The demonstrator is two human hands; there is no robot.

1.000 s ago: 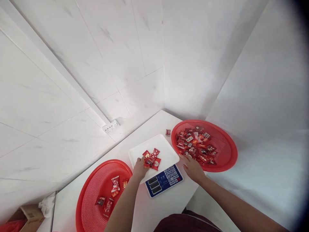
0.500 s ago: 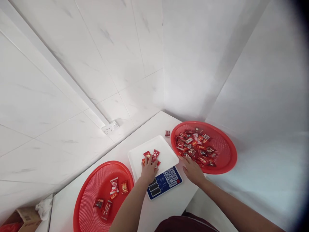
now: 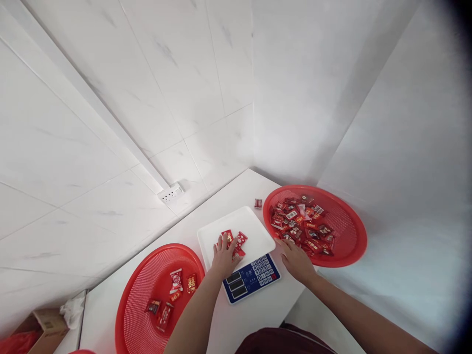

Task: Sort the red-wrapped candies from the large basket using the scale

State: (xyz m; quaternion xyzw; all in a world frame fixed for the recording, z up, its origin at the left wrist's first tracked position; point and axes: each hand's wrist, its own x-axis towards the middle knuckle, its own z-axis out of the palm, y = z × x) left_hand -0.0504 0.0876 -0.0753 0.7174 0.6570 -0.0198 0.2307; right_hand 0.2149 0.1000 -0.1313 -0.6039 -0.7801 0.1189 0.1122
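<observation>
A blue scale [image 3: 252, 278] with a white weighing tray [image 3: 254, 223] stands on the white table. A few red candy packets [image 3: 239, 239] lie on the tray. My left hand [image 3: 223, 256] lies over them with fingers spread, touching the packets. My right hand [image 3: 295, 257] rests flat on the table at the near rim of the right red basket [image 3: 350, 231], fingers open and empty. That basket holds a heap of red candy packets [image 3: 300, 224].
A second red basket [image 3: 138, 290] at the left holds several packets. One loose candy [image 3: 258, 203] lies on the table behind the tray. A wall socket [image 3: 170, 192] sits on the tiled wall. A cardboard box [image 3: 35, 330] is at the lower left.
My left hand slid from the tray's left edge onto the candy packets and spread its fingers over them. The right hand stayed by the right basket.
</observation>
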